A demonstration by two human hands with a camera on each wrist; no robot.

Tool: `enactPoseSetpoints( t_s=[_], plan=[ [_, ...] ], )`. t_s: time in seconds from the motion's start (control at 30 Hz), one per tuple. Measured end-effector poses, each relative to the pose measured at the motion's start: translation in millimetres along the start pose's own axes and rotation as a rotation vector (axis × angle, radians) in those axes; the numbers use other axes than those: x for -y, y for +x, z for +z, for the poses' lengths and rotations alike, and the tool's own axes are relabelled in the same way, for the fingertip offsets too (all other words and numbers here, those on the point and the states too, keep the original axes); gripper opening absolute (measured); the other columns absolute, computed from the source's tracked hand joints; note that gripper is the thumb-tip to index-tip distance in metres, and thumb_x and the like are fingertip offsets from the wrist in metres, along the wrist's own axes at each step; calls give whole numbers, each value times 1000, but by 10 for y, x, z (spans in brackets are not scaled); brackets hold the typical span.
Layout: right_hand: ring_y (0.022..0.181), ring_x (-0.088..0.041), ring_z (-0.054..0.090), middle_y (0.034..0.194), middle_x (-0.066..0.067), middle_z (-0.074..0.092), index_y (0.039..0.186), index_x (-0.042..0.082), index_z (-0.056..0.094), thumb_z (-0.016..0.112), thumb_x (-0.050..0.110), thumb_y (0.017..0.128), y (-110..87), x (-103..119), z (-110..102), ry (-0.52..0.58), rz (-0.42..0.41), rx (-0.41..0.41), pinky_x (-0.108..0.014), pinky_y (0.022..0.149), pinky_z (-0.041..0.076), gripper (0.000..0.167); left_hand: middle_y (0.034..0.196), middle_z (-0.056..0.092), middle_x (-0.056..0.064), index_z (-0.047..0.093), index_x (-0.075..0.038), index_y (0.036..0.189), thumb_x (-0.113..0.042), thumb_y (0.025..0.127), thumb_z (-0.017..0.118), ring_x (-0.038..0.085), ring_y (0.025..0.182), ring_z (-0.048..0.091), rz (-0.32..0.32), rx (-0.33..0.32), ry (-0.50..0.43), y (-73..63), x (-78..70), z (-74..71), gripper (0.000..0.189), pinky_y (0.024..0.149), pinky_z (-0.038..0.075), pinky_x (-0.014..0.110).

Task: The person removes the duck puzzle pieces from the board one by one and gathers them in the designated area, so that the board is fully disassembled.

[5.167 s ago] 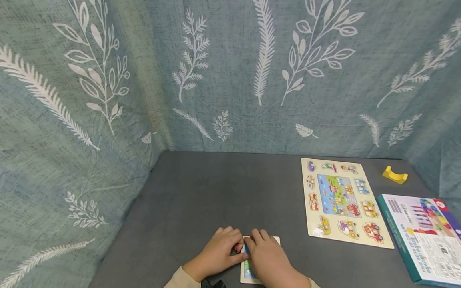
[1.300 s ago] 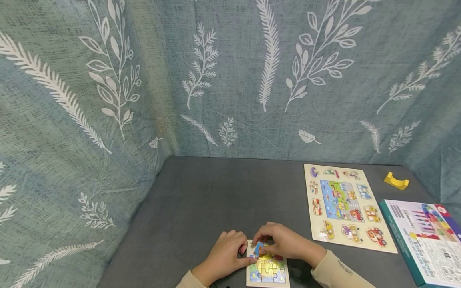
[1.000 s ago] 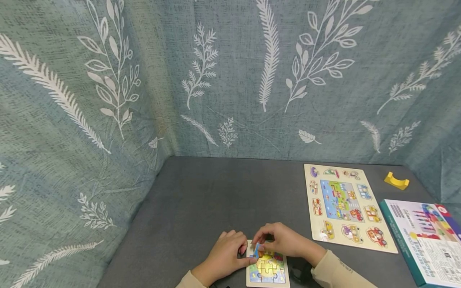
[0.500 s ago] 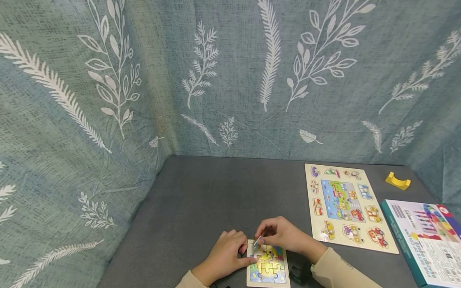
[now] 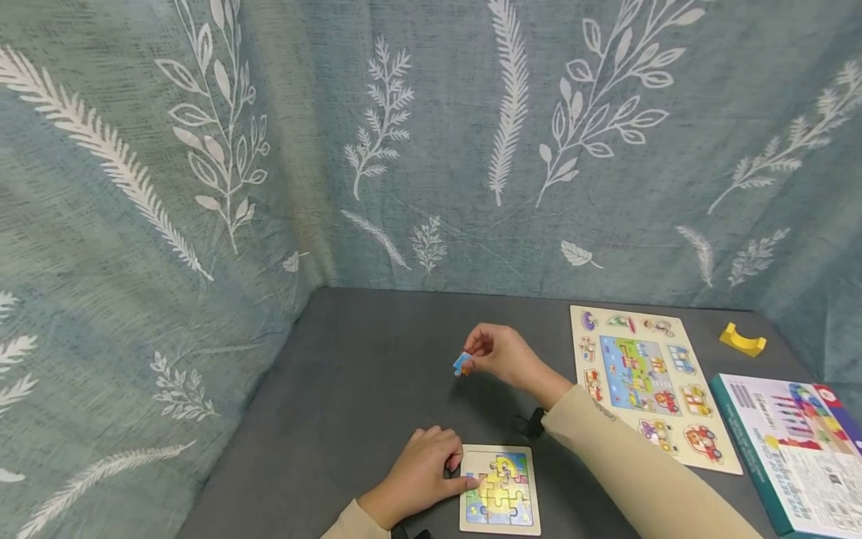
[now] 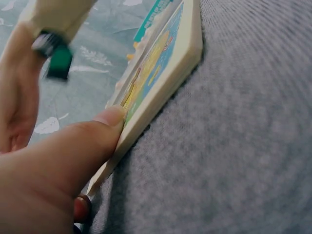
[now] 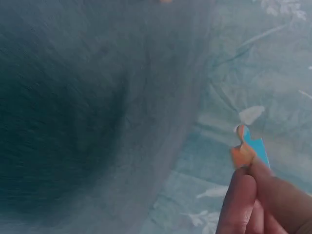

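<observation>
My right hand (image 5: 501, 353) pinches a blue and orange jigsaw piece (image 5: 462, 364) between thumb and fingertips, raised over the middle of the table. In the right wrist view the jigsaw piece (image 7: 251, 148) sticks out beyond the fingertips. A small wooden-framed jigsaw puzzle (image 5: 500, 490) with a yellow picture lies at the near edge of the view; bare wood shows in its upper left corner. My left hand (image 5: 424, 471) grips the puzzle's left side, its thumb over the frame and the other fingers curled at the upper left corner. In the left wrist view the thumb (image 6: 92, 139) crosses the frame edge.
To the right lies a larger vehicle puzzle board (image 5: 700, 442), partly covered by the right forearm. Beyond it are a yellow arched block (image 5: 742, 340) and a teal and white box (image 5: 788, 449). A patterned cloth (image 5: 431, 150) hangs behind the dark table (image 5: 377, 352).
My right hand has lifted the blue jigsaw piece out of the puzzle's upper left corner and carried it away toward the table's middle. The left hand has stayed at the puzzle.
</observation>
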State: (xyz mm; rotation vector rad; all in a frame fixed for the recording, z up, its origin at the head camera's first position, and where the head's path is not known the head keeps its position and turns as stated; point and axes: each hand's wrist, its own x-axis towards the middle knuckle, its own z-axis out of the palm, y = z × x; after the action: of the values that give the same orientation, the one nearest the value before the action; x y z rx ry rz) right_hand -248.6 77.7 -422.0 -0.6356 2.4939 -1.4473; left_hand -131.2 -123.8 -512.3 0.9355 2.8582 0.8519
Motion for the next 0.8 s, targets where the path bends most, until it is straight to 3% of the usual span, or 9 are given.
enactPoseSetpoints(
  t_s=[0.27,0.47,0.57,0.7,0.8],
  plan=[
    [78,-16,72,82,1,75,98,5,79,78,5,94,573,-12,327,-72,92,108,-35,79,58,4,75,34,-16,42,-24,78,-53,90,78,1,68,28,7,15,-30,-14,19,-16,48,73,27,27],
    [73,-16,70,80,-2,73,93,3,77,81,4,91,775,-228,503,-100,120,64,-31,72,57,4,75,35,-17,42,-25,79,-52,91,79,1,68,29,19,23,-24,13,8,-15,47,74,28,27],
    [76,-15,65,84,-2,68,90,6,74,83,5,90,791,-298,534,-191,134,33,-30,72,55,9,76,35,-17,43,-25,79,-52,91,78,1,69,29,30,23,-23,24,-2,-4,46,74,28,26],
    [82,-15,57,92,-1,57,87,11,66,84,9,89,760,-272,522,-295,48,2,-30,74,50,19,75,35,-17,43,-25,78,-52,90,79,1,68,29,31,9,-21,13,-3,5,47,73,29,28],
    [82,-15,60,92,-2,61,90,10,67,82,9,92,636,-131,454,-256,-71,42,-29,73,51,15,76,35,-17,43,-25,78,-51,90,80,0,68,29,24,-3,-16,-14,7,6,47,76,34,31]
  ],
)
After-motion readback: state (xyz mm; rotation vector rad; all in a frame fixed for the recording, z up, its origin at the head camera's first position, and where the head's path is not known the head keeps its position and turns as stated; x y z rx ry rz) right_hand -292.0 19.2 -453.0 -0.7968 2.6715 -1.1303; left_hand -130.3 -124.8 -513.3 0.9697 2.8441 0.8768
